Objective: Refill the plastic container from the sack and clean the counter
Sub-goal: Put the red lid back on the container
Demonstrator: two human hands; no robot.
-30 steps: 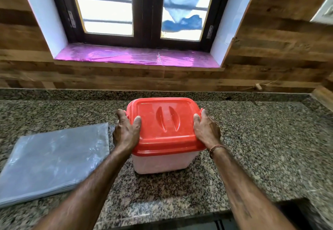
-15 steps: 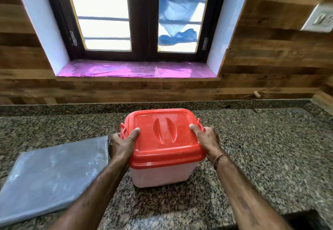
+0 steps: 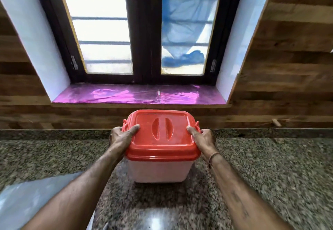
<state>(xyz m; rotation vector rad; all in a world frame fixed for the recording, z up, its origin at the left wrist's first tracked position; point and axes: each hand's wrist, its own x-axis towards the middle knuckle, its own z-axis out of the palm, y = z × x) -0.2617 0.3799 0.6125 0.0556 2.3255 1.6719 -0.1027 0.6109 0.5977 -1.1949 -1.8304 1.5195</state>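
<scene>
Red plastic forms the lid (image 3: 162,136) of the plastic container (image 3: 159,171), whose pale, translucent body stands on the speckled granite table (image 3: 270,175), near the back edge and just below the window sill (image 3: 137,96).

Both forearms reach forward from the bottom corners of the view and converge on the container, one on each side. The left hand (image 3: 121,137) clasps the left edge of the lid: its thumb lies flat on the lid's top surface, pointing inward, while the fingers curl down around the side by the small red latch (image 3: 125,124). The right hand (image 3: 202,138) mirrors it on the right edge, thumb pressed on top of the lid, fingers wrapped around the side beside the opposite latch. A thin cord bracelet (image 3: 213,157) circles the right wrist. Both wrists are roughly straight, the arms extended and slightly bent at the elbows outside the view.

The lid sits closed on the container, with two moulded grip recesses at its centre between the thumbs.

At the lower left, a flat sheet of grey-clear plastic (image 3: 27,199) lies on the table, partly hidden by the left forearm and apart from the container.
</scene>
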